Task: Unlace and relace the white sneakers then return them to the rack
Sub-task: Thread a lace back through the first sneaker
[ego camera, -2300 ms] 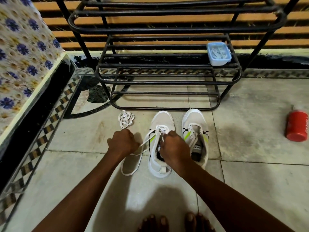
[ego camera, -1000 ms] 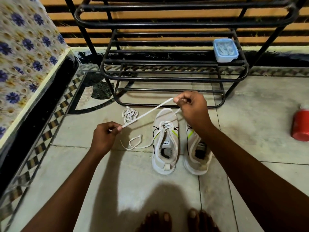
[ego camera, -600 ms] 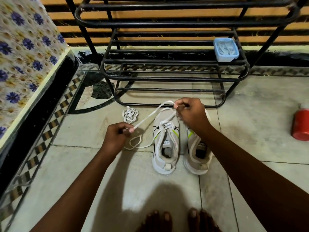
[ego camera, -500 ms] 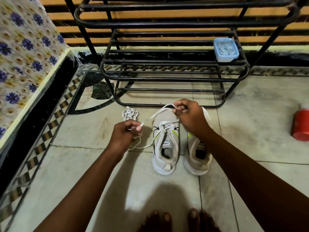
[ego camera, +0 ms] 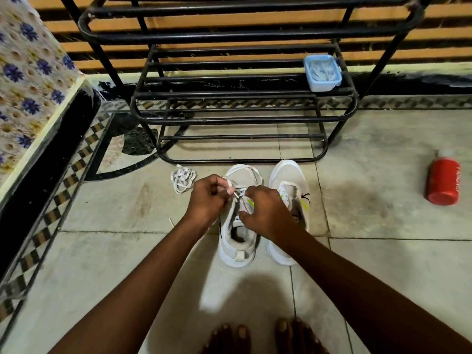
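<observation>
Both hands over the left sneaker (ego camera: 237,233), mid-relace. My left hand (ego camera: 208,198) pinches the lace tip (ego camera: 231,189) between thumb and fingers, aglet aimed right toward the eyelet rows, so it can be fed through. My right hand (ego camera: 268,213) has fingers curled at the tongue and upper eyelets, probably pinching the tongue or the eyelet flap to hold it steady; my knuckles hide the exact contact, so I can't say which. The rest of the lace (ego camera: 245,171) loops slack over the toe, kept out of the threading path.

Left sneaker sits on the floor (ego camera: 115,264), just in front of the rack's (ego camera: 242,118) lower front bar, long axis running away from me, toe toward the rack, heel toward my feet (ego camera: 260,335). The right sneaker (ego camera: 290,190) is just beside it on the right, same heading, parallel; it looks unlaced from here, and the spare lace (ego camera: 182,178) lies bundled on the floor to the left of the left sneaker's toe, near the rack's front left corner.

Judging by this, relacing is at the lower eyelets of the first shoe, the second not yet begun. Toes facing the rack should make the return a straight push forward.

Blue container (ego camera: 322,72) on the rack's middle shelf, right end. Red bottle (ego camera: 443,183) lies on the floor far right.
</observation>
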